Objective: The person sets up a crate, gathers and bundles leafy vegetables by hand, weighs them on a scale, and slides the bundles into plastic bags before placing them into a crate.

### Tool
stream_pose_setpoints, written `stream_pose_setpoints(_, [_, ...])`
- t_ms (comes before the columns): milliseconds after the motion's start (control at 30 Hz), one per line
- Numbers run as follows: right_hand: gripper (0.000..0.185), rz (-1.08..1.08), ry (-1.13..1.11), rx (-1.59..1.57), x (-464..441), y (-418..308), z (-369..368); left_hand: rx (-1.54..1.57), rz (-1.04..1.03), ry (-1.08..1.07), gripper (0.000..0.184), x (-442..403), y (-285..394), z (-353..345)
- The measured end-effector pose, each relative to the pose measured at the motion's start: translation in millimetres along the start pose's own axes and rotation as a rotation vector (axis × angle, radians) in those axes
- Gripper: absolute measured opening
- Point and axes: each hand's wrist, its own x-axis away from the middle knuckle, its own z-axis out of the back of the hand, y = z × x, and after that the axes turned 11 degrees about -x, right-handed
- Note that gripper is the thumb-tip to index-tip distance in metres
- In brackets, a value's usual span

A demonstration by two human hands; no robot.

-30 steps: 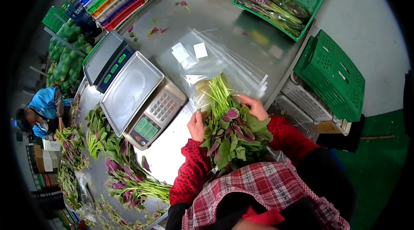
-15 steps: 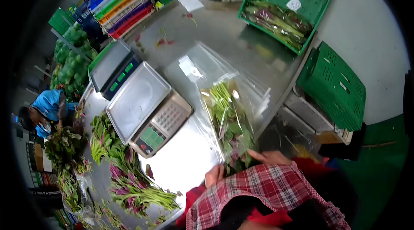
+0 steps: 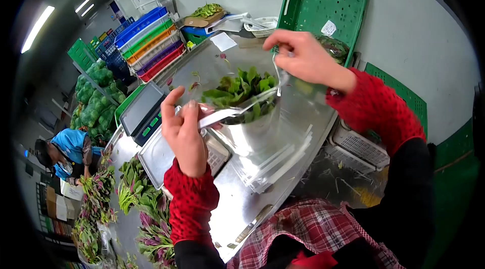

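A clear plastic bag point(image 3: 260, 135) of leafy greens point(image 3: 240, 90) is up in front of me, above the metal table, leaves toward the far side. My left hand point(image 3: 184, 132) pinches the bag's edge near a white strip, with its index finger raised. On the far right side of the bag, my right hand point(image 3: 310, 59) has its fingers curled in and grips the plastic edge. Behind my left hand stands a scale point(image 3: 154, 155), partly hidden. Flat empty bags point(image 3: 273, 165) lie on the table below the held one.
Loose red-and-green leafy bunches point(image 3: 154, 233) lie along the table's left side. A second scale point(image 3: 144, 107) and stacked coloured crates point(image 3: 151, 42) stand beyond. A green crate point(image 3: 328, 1) holds bagged greens at the back right. A co-worker in blue point(image 3: 73, 148) bends at the far left.
The bag of greens has been lifted from near my apron to mid-table height and turned, leaves now facing away. Both hands have moved forward and up with it. The view has shifted.
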Motion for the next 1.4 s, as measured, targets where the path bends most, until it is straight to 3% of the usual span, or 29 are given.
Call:
stream_pose_setpoints(100, [0.023,-0.048,-0.094,0.029,-11.4,6.2,0.4,0.133,0.032,-0.067,0.026,-2.9,-41.7,4.3])
stream_pose_setpoints(167, [0.024,0.51,0.015,0.652,-11.5,23.6,-17.6,0.298,0.146,-0.047,0.021,8.1,-53.0,-2.0])
stream_pose_setpoints(200, [0.024,0.505,0.02,0.649,-12.5,15.8,-23.7,0.307,0.161,-0.066,0.023,12.8,-51.6,-0.5])
stream_pose_setpoints(267, [0.022,0.652,-0.011,0.355,-9.7,-13.1,-35.5,0.351,0.112,-0.048,0.026,25.7,-51.4,-3.0])
stream_pose_setpoints(367, [0.032,0.128,-0.551,0.378,8.8,-29.3,-52.9,0.276,-0.031,-0.101,0.049,47.6,-75.6,-9.4])
stream_pose_setpoints(433, [0.034,0.07,-0.588,0.36,14.6,-20.4,-58.9,0.063,-0.097,-0.092,0.056,62.5,-86.5,-15.8])
stream_pose_setpoints(500, [0.035,-0.034,-0.639,0.324,14.3,-18.8,-58.3,-0.486,-0.475,-0.034,0.039,63.2,-114.4,-12.4])
stream_pose_setpoints(533, [0.035,-0.035,-0.643,0.324,15.4,-19.0,-58.8,-0.769,-0.681,-0.033,0.034,64.2,-123.9,-6.6])
stream_pose_setpoints(633, [0.031,-0.103,-0.623,0.292,15.6,-16.1,-59.5,-0.819,-0.82,-0.121,0.031,77.0,-136.3,-11.7])
stream_pose_setpoints(700, [0.027,-0.019,-0.585,0.386,17.6,-14.1,-60.7,-0.838,-0.852,-0.161,0.041,74.5,-123.1,-9.3])
stream_pose_setpoints(767, [0.018,0.123,-0.433,0.421,-3.0,-52.0,-26.3,-0.833,-0.92,-0.138,0.05,53.3,-94.9,-5.1])
stream_pose_setpoints(800, [0.017,0.096,-0.282,0.449,-13.6,-91.6,2.1,-0.871,-0.968,-0.069,0.048,40.9,-76.5,-3.6])
stream_pose_setpoints(900, [0.025,0.219,-0.059,0.526,-14.3,-119.9,55.4,-0.711,-0.774,0.025,0.011,18.9,-24.7,-9.7])
stream_pose_setpoints(933, [0.028,0.234,-0.038,0.555,-6.8,-115.6,64.3,-0.623,-0.646,0.01,0.01,17.8,-24.4,-9.1])
stream_pose_setpoints(1033, [0.04,0.272,-0.038,0.61,13.8,-95.3,78.0,-0.613,-0.565,-0.047,0.01,18.2,-24.2,-14.3])
stream_pose_setpoints(1100, [0.049,0.344,-0.054,0.636,24.7,-82.8,79.5,-0.525,-0.442,0.054,0.009,19.3,-28.5,-18.8])
stream_pose_setpoints(1267, [0.071,0.759,-0.183,0.552,55.8,-77.9,57.6,-0.559,-0.453,0.063,0.01,11.0,-23.3,-20.8])
stream_pose_setpoints(1333, [0.08,0.731,-0.368,0.462,58.4,-38.2,33.9,-0.674,-0.534,0.023,0.011,4.5,-22.6,-16.3])
stream_pose_setpoints(1400, [0.043,0.487,-0.404,0.47,41.6,36.4,17.3,-0.808,-0.657,-0.013,0.013,-31.6,-40.5,-2.4])
